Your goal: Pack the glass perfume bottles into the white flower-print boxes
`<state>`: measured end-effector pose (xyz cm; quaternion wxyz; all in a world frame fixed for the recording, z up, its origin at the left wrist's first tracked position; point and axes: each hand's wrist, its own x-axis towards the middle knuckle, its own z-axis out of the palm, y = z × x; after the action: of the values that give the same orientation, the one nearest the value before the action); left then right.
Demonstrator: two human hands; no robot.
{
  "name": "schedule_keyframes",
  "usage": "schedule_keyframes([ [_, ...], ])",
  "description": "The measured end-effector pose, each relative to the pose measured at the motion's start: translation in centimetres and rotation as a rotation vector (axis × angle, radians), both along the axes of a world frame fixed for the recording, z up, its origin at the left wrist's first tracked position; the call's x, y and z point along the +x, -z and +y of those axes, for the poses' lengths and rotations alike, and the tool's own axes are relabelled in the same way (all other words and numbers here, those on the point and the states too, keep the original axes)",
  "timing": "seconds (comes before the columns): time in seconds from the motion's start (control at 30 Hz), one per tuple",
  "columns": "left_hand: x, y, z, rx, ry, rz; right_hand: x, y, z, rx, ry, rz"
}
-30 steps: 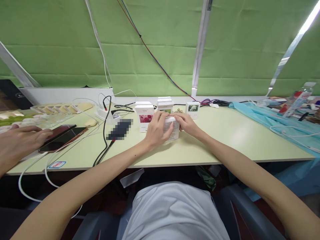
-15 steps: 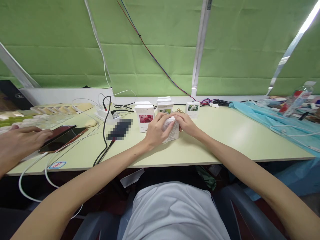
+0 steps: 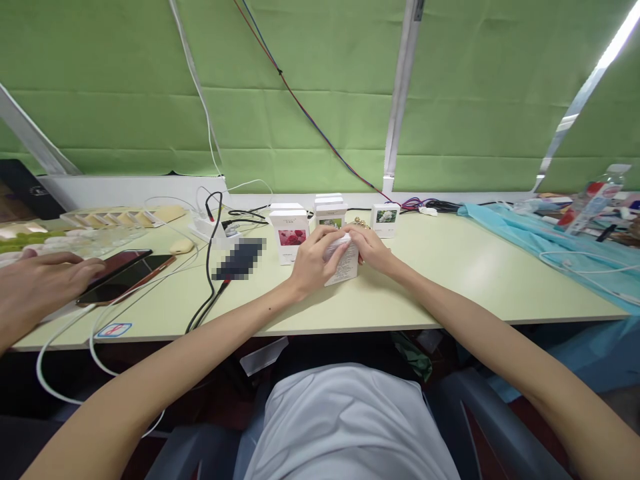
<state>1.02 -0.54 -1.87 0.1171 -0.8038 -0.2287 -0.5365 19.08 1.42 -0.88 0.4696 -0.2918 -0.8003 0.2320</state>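
A small white carton (image 3: 346, 268) with fine print on its near side stands upright on the pale table, between my two hands. My left hand (image 3: 314, 261) wraps its left side and top, thumb lying across the near edge. At the upper right, my right hand (image 3: 369, 245) curls over the carton's top and side, so part of it is hidden. Just left stands a white box with a red flower picture (image 3: 292, 237). Behind my hands are white boxes with a green picture (image 3: 330, 212) and a gold-coloured trinket (image 3: 361, 223).
Another white box with a white flower picture (image 3: 385, 219) stands at the back right. Leftward lie a power strip (image 3: 220, 235), cables and phones (image 3: 127, 277), with another person's hand (image 3: 45, 287) over them. Blue sheeting (image 3: 530, 237) covers the right end.
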Motion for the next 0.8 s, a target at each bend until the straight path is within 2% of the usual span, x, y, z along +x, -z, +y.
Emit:
schedule_keyframes([
  [0.33,0.05,0.01,-0.01,-0.032,-0.010,-0.003,-0.05,-0.04,-0.10,-0.013,0.012,-0.004],
  [0.6,0.04,-0.18,-0.15,-0.085,0.008,-0.126,0.02,0.16,0.16,-0.032,0.002,0.003],
  [0.8,-0.15,-0.06,0.15,-0.085,0.028,-0.134,0.02,0.16,0.12,-0.031,0.008,0.000],
])
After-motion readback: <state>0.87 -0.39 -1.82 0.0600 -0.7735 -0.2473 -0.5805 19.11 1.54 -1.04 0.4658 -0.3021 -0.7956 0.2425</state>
